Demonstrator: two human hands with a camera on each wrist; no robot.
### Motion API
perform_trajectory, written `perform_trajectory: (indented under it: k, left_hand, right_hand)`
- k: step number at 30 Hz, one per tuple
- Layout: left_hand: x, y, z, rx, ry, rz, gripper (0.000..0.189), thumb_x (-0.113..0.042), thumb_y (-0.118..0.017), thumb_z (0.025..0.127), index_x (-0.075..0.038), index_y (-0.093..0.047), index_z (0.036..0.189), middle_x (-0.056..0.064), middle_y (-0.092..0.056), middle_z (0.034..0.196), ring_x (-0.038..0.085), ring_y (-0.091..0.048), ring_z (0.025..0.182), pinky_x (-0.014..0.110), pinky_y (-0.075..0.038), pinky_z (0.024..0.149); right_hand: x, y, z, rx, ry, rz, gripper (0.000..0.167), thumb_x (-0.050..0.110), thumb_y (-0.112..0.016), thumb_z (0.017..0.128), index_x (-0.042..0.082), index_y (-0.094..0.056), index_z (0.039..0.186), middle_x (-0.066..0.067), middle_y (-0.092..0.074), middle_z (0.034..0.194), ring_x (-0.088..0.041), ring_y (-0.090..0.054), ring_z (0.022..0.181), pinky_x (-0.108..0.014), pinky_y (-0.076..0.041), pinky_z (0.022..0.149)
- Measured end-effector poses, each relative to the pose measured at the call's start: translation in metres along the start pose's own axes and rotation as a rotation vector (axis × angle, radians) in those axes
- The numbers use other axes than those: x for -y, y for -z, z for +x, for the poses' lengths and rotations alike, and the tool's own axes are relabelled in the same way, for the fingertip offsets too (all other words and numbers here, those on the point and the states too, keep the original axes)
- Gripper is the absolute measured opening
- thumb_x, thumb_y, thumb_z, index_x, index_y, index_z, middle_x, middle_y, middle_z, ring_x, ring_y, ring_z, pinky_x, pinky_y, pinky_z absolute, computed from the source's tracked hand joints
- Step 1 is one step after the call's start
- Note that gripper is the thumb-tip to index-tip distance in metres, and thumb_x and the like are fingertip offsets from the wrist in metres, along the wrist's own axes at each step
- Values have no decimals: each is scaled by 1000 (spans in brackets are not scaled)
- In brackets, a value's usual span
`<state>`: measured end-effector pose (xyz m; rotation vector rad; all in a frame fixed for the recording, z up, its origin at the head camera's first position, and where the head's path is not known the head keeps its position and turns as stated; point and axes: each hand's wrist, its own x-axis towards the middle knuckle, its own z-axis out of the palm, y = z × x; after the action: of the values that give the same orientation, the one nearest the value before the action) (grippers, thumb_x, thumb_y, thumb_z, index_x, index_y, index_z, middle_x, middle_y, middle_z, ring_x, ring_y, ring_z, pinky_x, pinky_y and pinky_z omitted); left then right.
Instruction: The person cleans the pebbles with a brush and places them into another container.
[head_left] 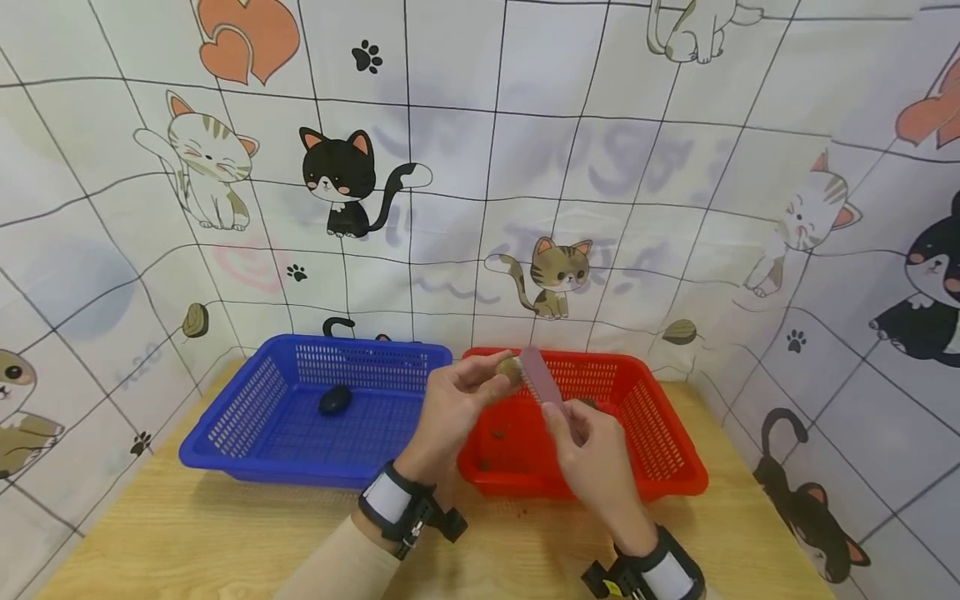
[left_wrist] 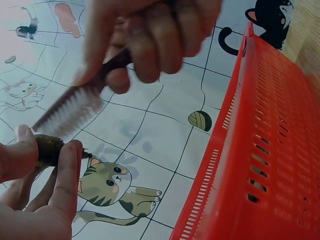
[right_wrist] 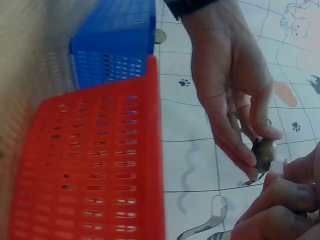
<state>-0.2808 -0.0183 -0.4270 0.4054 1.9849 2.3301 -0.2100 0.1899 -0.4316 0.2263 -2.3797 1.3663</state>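
Observation:
My left hand (head_left: 453,406) pinches a brownish-green mussel (head_left: 509,367) between thumb and fingers, above the near left part of the red basket. Stringy bits stick out from one end of the mussel (left_wrist: 48,150) in the left wrist view. In my right hand (head_left: 596,458) is a mauve scrub brush (head_left: 542,377), gripped by its handle. Its white bristles (left_wrist: 75,111) face the mussel and meet its edge in the head view. The right wrist view shows the mussel (right_wrist: 265,155) close to the brush, whose handle is mostly hidden by the right fingers.
A blue basket (head_left: 225,460) stands at the left with one dark, shiny mussel (head_left: 335,400) in it. The red basket (head_left: 678,454) holds small brown bits and a dark thing partly hidden behind my right hand. Both rest on a wooden table (head_left: 247,533) before a cat-printed backdrop.

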Motion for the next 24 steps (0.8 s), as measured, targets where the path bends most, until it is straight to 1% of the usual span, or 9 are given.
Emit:
perform_trajectory:
  k: [3, 6, 8, 11, 13, 16, 19, 22, 24]
  left_hand:
    - [0, 1, 1, -7, -10, -38, 38, -16, -82, 110, -19, -82, 147, 8, -86, 141, 24, -87, 121, 43, -66, 118]
    - [0, 2, 2, -6, -11, -40, 36, -16, -82, 110, -18, -82, 146, 8, -87, 138, 23, -87, 120, 43, -67, 116]
    - [0, 2, 2, 11, -2, -29, 35, -16, -83, 110, -19, -83, 145, 7, -88, 136, 24, -87, 121, 48, -65, 119]
    - [-1, 3, 1, 51, 12, -24, 36, -16, -82, 110, -21, -82, 146, 6, -87, 138, 26, -87, 125, 58, -59, 127]
    - [-1, 3, 0, 64, 19, -28, 38, -17, -82, 110, -22, -81, 148, 6, -86, 141, 27, -86, 126, 62, -55, 130]
    - [-1, 3, -1, 53, 23, -46, 40, -21, -82, 110, -21, -80, 150, 6, -85, 143, 26, -86, 126, 59, -55, 130]
    - [-1, 2, 0, 25, 25, -64, 39, -22, -83, 110, -18, -81, 148, 7, -86, 139, 23, -87, 123, 52, -61, 125]
    - [-1, 3, 0, 19, 28, -60, 36, -22, -83, 110, -17, -82, 146, 8, -88, 134, 24, -87, 120, 53, -62, 124]
    - [-1, 3, 0, 35, 30, -49, 35, -20, -82, 110, -17, -83, 145, 7, -89, 134, 25, -87, 121, 57, -59, 126]
  right_hand:
    - [-1, -1, -7, 26, -38, -4, 20, 24, -78, 114, 9, -79, 101, 4, -49, 68, -3, -40, 57, -22, -30, 49]
    - [1, -4, -9, 57, -32, 15, 21, 28, -78, 114, 10, -78, 102, 5, -49, 67, -2, -39, 55, -23, -30, 47]
    - [2, -5, -7, 55, -2, 20, 20, 28, -77, 115, 11, -78, 104, 4, -50, 68, -3, -40, 56, -23, -31, 47]
    - [3, -6, 0, 10, 50, 17, 20, 26, -77, 115, 11, -78, 101, 3, -51, 70, -4, -42, 58, -24, -33, 47]
    - [2, -5, 2, -13, 60, 16, 20, 23, -77, 114, 10, -78, 99, 3, -51, 70, -4, -42, 59, -24, -33, 48]
    - [0, -4, -1, -17, 41, 24, 21, 21, -76, 114, 10, -77, 97, 4, -49, 68, -2, -40, 58, -23, -31, 48]
    - [-2, -7, -9, 22, 25, 46, 22, 22, -76, 115, 10, -76, 96, 6, -46, 65, 0, -37, 55, -21, -28, 48]
    - [-2, -10, -11, 56, 46, 78, 23, 23, -74, 117, 11, -75, 98, 7, -45, 64, 1, -36, 54, -21, -28, 47]
    - [-1, -12, -7, 43, 74, 95, 22, 23, -74, 116, 11, -74, 98, 7, -46, 65, 0, -37, 55, -22, -30, 46]
